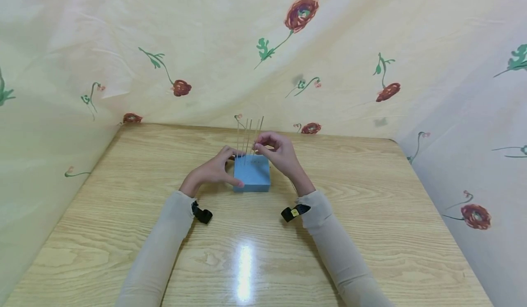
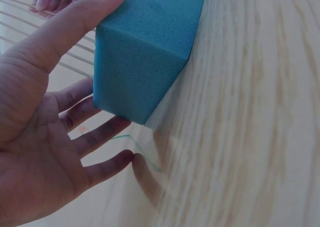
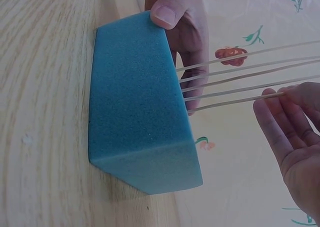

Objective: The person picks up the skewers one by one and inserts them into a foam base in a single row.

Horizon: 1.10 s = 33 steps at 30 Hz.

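Observation:
A blue foam block [image 1: 252, 172] rests on the wooden table, with several thin wooden sticks [image 3: 250, 76] standing in a row from its top. My left hand [image 1: 214, 169] holds the block from the left side, thumb at the front top edge and fingers spread along the side and back. With thumb and fingertips, my right hand [image 1: 281, 153] pinches the rightmost stick [image 3: 225, 105] partway up its length. That stick's lower end meets the block's top. In the head view, small dark marks run along the block's top near the sticks.
The wooden table [image 1: 370, 215] reaches a flower-printed cloth [image 1: 230, 32] hanging behind and at both sides. Black wrist straps with small devices [image 1: 201, 213] sit on both wrists, below the sleeves. A bright light reflection lies on the table's front part.

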{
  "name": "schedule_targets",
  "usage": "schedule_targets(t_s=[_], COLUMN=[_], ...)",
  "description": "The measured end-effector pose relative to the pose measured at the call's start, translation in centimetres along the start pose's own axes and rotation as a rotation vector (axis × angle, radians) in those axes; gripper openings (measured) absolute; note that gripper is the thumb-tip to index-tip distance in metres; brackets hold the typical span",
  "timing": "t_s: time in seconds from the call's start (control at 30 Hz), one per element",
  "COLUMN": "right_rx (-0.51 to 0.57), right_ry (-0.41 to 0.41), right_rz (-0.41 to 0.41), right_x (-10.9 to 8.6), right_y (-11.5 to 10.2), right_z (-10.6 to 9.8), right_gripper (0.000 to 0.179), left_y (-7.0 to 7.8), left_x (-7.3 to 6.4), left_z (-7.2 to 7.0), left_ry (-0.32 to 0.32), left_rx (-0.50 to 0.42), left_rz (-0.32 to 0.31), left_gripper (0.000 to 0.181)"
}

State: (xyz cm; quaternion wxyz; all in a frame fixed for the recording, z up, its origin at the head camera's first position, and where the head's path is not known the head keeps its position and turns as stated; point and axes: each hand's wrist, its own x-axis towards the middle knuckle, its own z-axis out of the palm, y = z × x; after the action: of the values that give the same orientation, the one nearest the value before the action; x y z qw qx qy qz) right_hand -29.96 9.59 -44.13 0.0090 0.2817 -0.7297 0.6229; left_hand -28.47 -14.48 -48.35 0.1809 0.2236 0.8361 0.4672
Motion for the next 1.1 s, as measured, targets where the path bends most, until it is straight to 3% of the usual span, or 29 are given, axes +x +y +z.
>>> schedule_targets(t_s=[1.1], right_rx=[-0.026], right_ry=[0.027], right_rz=[0.016], right_x=[0.05], right_y=[0.00], right_z=[0.13], right_gripper=[0.011], left_y=[0.16], left_x=[-0.07], left_z=[-0.03], left_ry=[0.001], left_rx=[-0.011], left_rz=[-0.010], left_gripper=[0.092])
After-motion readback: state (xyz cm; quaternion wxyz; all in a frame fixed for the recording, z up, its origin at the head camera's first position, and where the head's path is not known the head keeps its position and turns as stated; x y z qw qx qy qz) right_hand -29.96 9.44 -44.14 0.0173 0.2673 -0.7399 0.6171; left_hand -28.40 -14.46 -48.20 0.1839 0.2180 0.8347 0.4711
